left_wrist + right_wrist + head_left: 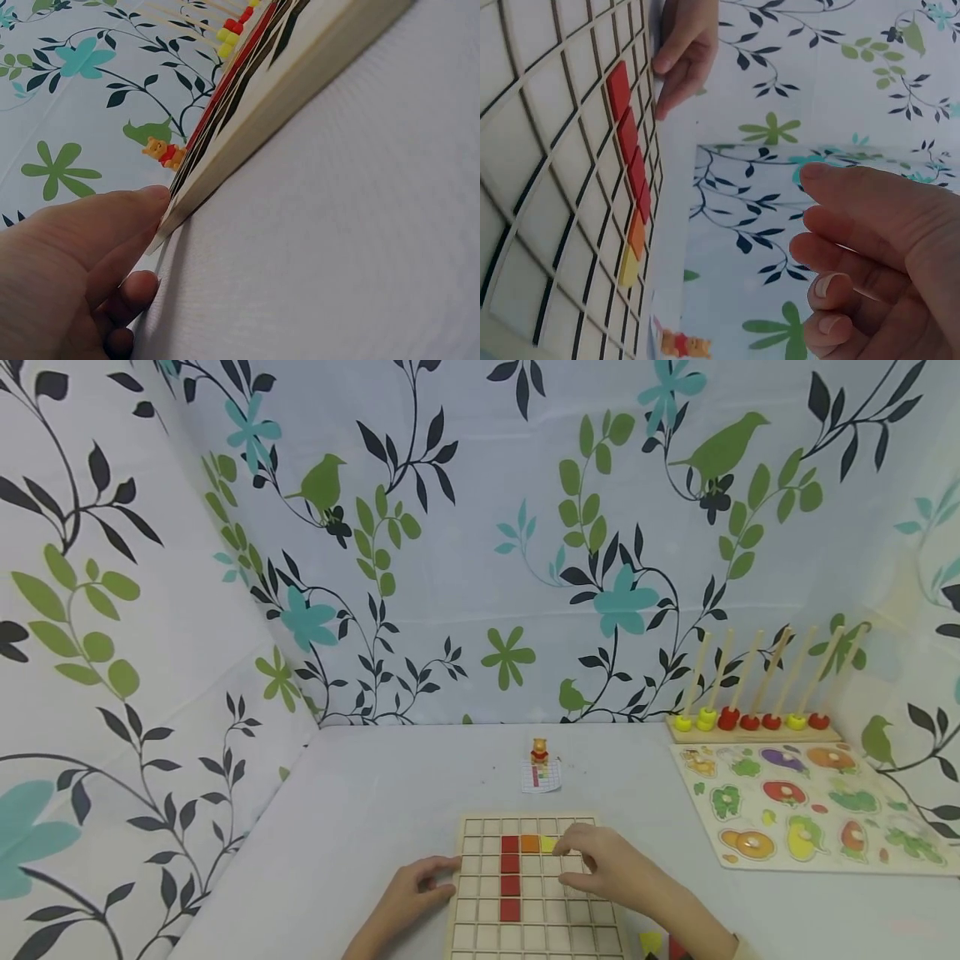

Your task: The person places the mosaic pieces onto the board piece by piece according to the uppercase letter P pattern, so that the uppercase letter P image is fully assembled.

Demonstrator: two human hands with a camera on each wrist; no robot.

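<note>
A wooden grid board lies on the table. Its tiles are a column of several red tiles, with an orange tile and a yellow tile beside the top one. At the board's left edge, my left hand grips the wooden rim; some fingertips curl low beside it in the left wrist view. My right hand hovers over the board's upper right, its index finger close to the yellow tile. Between its parted thumb and fingers nothing shows in the right wrist view.
Behind the board, a small bear figurine stands at a card with coloured squares. A puzzle board of vegetables lies right, before a peg rack with red and yellow beads. Loose yellow and red tiles lie beneath my right forearm.
</note>
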